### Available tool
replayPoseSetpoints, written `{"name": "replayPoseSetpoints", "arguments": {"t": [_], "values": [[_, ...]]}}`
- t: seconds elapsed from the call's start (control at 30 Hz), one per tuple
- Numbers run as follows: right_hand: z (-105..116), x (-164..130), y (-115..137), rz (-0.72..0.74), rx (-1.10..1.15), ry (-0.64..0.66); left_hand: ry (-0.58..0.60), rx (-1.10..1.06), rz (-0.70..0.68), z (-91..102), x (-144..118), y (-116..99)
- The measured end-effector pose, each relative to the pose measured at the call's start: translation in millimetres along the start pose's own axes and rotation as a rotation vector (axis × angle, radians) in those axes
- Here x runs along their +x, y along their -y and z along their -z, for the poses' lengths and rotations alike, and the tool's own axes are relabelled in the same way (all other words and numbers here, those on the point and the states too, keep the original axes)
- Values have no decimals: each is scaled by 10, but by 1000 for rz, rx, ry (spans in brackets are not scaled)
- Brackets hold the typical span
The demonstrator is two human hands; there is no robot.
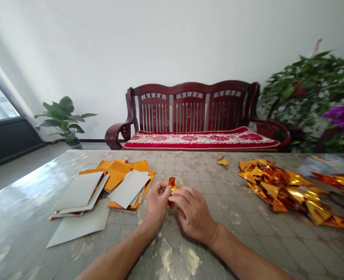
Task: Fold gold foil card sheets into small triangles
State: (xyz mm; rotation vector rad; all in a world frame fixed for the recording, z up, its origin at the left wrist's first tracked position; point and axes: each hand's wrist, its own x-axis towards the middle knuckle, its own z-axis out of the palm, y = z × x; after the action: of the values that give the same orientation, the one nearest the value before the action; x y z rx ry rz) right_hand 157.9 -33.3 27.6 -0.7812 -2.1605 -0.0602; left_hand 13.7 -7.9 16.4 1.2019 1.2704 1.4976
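Between my two hands, over the middle of the table (218, 241), is a small folded piece of gold foil paper (172, 181). My left hand (158, 202) pinches it between thumb and fingers from the left. From the right, the bent fingers of my right hand (193, 214) grip its near side, covering part of it. Left of my hands lies a loose stack of foil sheets, some with the grey-white back up (132, 186), some with the gold face up (117, 173). A second stack of grey-white sheets (80, 190) lies farther left.
A heap of folded gold foil pieces (276, 186) covers the table's right side, with one loose piece (223, 161) near the far edge. Clear plastic (320, 165) lies behind the heap. Beyond stand a dark red wooden bench (189, 109) and potted plants (62, 116).
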Motion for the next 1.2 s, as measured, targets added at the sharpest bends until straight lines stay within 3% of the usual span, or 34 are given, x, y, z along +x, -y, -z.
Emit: {"name": "replayPoseSetpoints", "arguments": {"t": [0.27,0.43,0.53,0.67,0.77,0.9,1.2], "values": [[-17,24,-58,53,-181,-17,63,-201,233,-19,-21,-39],[2,17,-106,-1,-55,-72,142,-126,267,3,-13,-32],[-12,16,-145,-153,125,-162,193,123,85,58,-5,-47],[-55,28,-184,-513,436,-229,162,570,-452,140,-28,-135],[-71,45,-186,-774,662,-224,234,640,-590,151,-49,-158],[-60,67,-155,-887,770,-230,316,541,-479,107,-48,-91],[-41,77,-156,-874,871,-313,324,376,-198,61,-38,-40]]}}
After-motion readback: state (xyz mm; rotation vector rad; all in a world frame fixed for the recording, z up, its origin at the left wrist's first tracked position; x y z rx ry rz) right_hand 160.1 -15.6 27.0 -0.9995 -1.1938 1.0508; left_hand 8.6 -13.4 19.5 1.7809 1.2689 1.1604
